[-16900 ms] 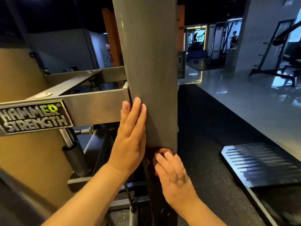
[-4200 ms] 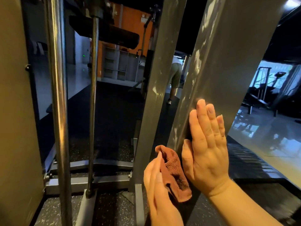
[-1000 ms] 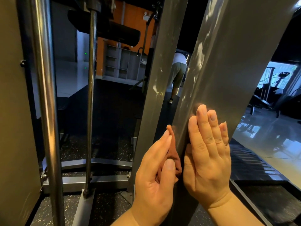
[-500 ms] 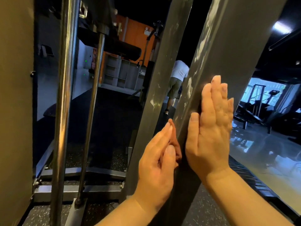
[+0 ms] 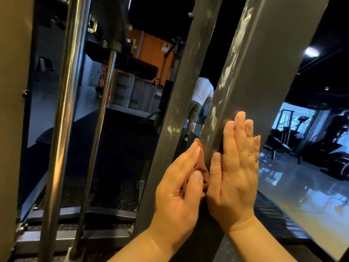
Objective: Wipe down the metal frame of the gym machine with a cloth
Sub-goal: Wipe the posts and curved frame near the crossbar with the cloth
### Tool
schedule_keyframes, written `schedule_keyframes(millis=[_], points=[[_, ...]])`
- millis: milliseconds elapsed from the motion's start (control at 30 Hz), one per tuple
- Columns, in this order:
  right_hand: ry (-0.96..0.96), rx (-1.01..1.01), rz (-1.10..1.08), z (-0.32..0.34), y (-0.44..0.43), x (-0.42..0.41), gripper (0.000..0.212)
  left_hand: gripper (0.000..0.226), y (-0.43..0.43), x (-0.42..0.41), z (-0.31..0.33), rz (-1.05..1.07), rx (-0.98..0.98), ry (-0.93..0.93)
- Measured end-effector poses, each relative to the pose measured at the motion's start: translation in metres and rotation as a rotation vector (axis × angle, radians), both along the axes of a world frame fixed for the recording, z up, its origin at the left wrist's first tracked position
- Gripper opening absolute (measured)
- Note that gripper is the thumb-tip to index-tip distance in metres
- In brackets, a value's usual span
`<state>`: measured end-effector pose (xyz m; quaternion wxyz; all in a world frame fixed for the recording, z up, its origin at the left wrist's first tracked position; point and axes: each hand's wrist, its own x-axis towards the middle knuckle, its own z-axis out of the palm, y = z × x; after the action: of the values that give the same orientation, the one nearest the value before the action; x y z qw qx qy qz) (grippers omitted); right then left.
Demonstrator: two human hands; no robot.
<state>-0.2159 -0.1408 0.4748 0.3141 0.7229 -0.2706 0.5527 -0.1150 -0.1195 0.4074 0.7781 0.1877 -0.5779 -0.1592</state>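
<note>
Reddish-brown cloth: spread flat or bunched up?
Bunched, apparently: only a narrow strip of reddish-brown cloth shows, pinched by the left hand against the grey metal beam.

The grey metal frame upright [image 5: 264,69] is leaning rightward toward its top, its smooth face showing pale smears. The rust-brown cloth [image 5: 204,170] is sitting bunched against the upright's left edge, mostly hidden, with the left hand [image 5: 179,190] pinching it there.

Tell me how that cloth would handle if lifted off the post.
Probably floppy: the cloth is crumpled into the narrow gap between the left hand and the post. Likely light: a thumb-and-finger pinch seems enough to hold it.
</note>
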Motion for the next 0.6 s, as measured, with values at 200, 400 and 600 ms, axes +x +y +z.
schedule_keyframes(millis=[200, 400, 600], points=[[-0.011, 0.008, -0.006, 0.001, 0.000, 0.001, 0.057, 0.032, -0.002, 0.005, -0.003, 0.062, 0.150, 0.069], [0.003, -0.004, 0.034, 0.040, 0.009, -0.008, 0.056, 0.041, -0.004, 0.004, 0.078, 0.002, 0.094, 0.059], [0.043, -0.053, -0.103, 0.064, -0.003, -0.003, 0.060, 0.049, -0.003, -0.001, 0.009, 0.063, 0.045, 0.028]])
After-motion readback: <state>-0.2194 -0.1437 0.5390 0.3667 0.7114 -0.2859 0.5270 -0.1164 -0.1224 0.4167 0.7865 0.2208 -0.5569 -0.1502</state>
